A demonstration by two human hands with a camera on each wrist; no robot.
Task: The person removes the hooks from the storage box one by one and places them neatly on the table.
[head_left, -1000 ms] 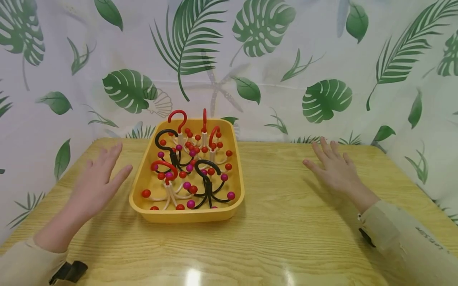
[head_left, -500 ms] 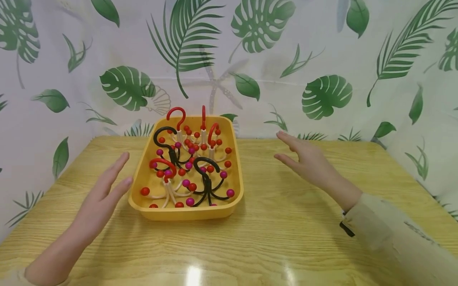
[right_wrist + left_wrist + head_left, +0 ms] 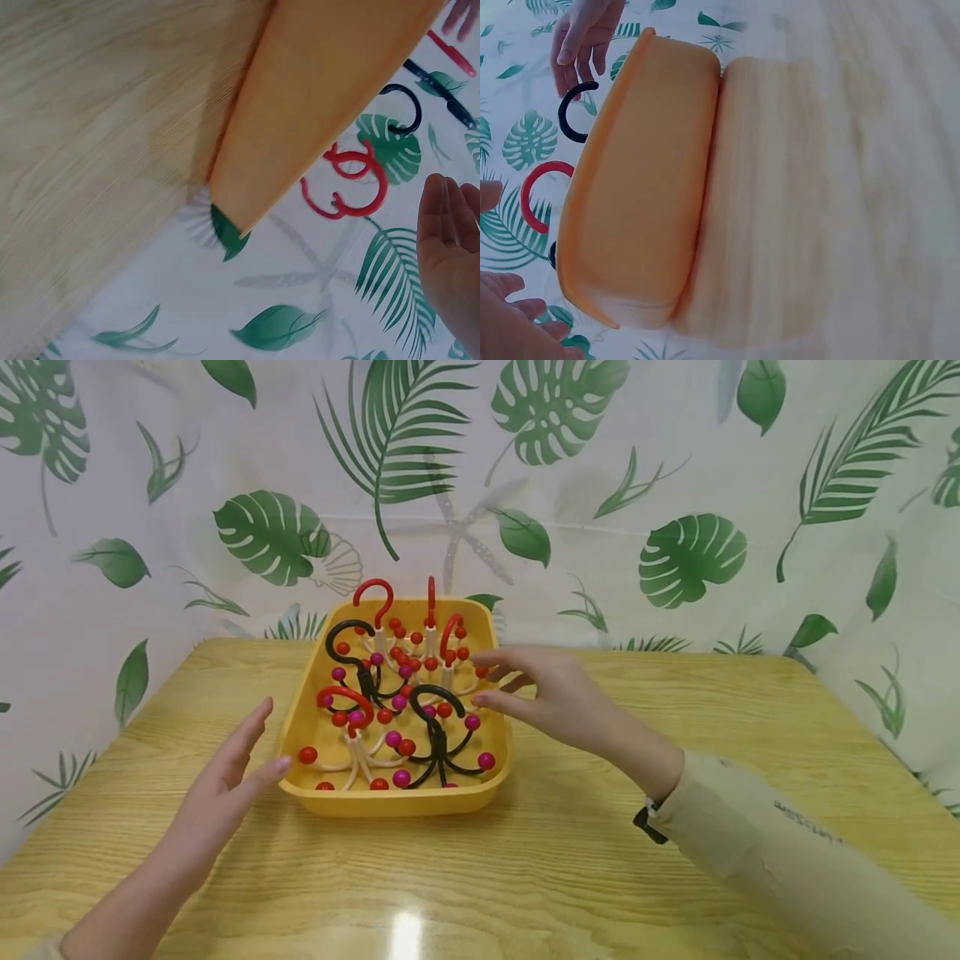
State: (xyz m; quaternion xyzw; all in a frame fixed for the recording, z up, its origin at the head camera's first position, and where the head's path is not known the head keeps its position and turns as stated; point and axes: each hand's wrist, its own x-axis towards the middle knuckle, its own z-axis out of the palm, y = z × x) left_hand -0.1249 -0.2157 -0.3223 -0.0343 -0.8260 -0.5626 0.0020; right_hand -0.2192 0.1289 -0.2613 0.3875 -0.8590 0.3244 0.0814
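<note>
A yellow tray (image 3: pixel 397 805) on the table holds several multi-armed hooks with ball tips. Some have red hooks, white arms and red balls, like the front-left one (image 3: pixel 356 747); black ones with magenta balls include the front-right hook (image 3: pixel 438 743). My right hand (image 3: pixel 558 697) reaches over the tray's right rim, fingertips near a red-and-white hook (image 3: pixel 447 678). Its fingers bend slightly, and no hold on anything shows. Beside the left rim is my left hand (image 3: pixel 204 806), thumb and fingers apart, holding nothing. In the left wrist view, the tray wall hides most of the hooks.
Wood-grain table (image 3: pixel 600 843) surrounds the tray. Right behind the table hangs a white sheet with green leaf prints (image 3: pixel 585 527). Two more red hooks (image 3: pixel 375 597) stick up above the tray's far end.
My right hand has swept left from the table's right side to over the tray's right rim. My left hand has come slightly closer to the left rim. Tray and hooks stay put.
</note>
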